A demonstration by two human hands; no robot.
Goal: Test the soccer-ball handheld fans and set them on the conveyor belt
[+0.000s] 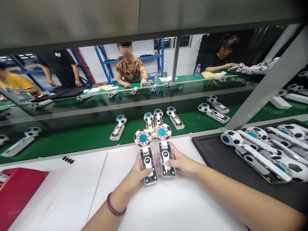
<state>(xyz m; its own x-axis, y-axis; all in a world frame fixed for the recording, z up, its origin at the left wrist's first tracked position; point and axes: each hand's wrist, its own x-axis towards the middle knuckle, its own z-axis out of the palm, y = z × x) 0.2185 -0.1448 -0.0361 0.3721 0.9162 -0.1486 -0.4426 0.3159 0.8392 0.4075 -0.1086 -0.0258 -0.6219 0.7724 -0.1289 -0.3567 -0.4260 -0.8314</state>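
Observation:
My left hand (139, 171) is closed around a handheld fan (146, 152) with a football-patterned head, a blue centre and a clear body. Its thumb lies on the white strip below the small round display. In my right hand (179, 162) is a matching fan (165, 147), also gripped with the thumb on the front. Both displays are lit and read 100. The two fans stand side by side, tilted up over the white worktop (120, 192). Fingers behind both bodies are mostly hidden.
A green conveyor (79, 133) runs past the worktop, carrying several fans, such as one fan (117, 128). At right, a black tray (216, 163) holds more. A red bin (21, 195) stands left, near small black ovals (68, 159). A metal post (267, 77) rises at right; co-workers sit opposite.

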